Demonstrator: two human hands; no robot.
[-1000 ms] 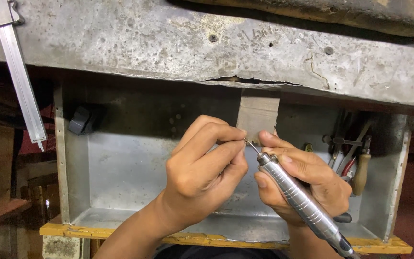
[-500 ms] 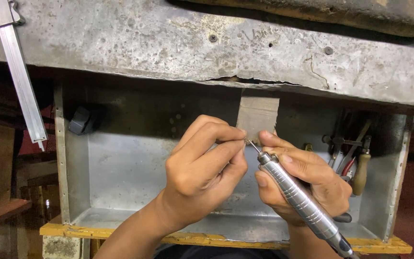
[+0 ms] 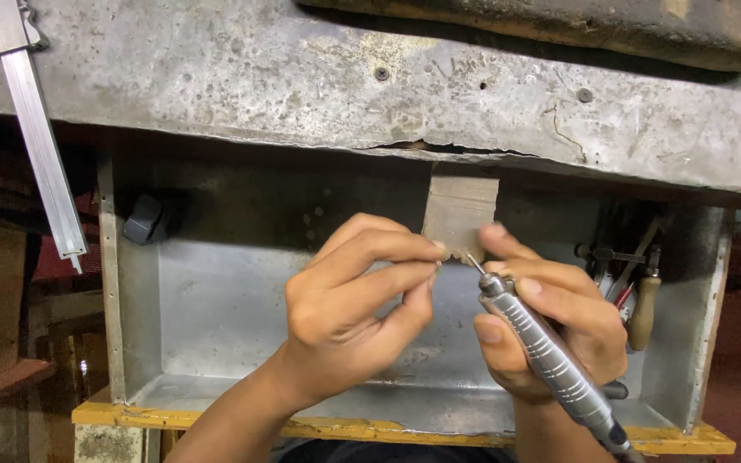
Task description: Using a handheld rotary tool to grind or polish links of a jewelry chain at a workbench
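At centre frame, the left hand [image 3: 345,317] pinches a very small workpiece [image 3: 436,264] between thumb and forefinger tips; the piece is too small to identify. Just right of it, the right hand [image 3: 551,321] wraps closed around a ribbed metal rotary handpiece [image 3: 542,356], its fine bit [image 3: 473,262] angled up-left toward the pinched piece; contact cannot be confirmed. A wooden bench pin [image 3: 459,210] sits directly behind the fingertips. Below, a metal catch tray [image 3: 207,309]. Lower right: hand tools with wooden handles [image 3: 641,300]. Upper left: aluminium bar [image 3: 40,146].
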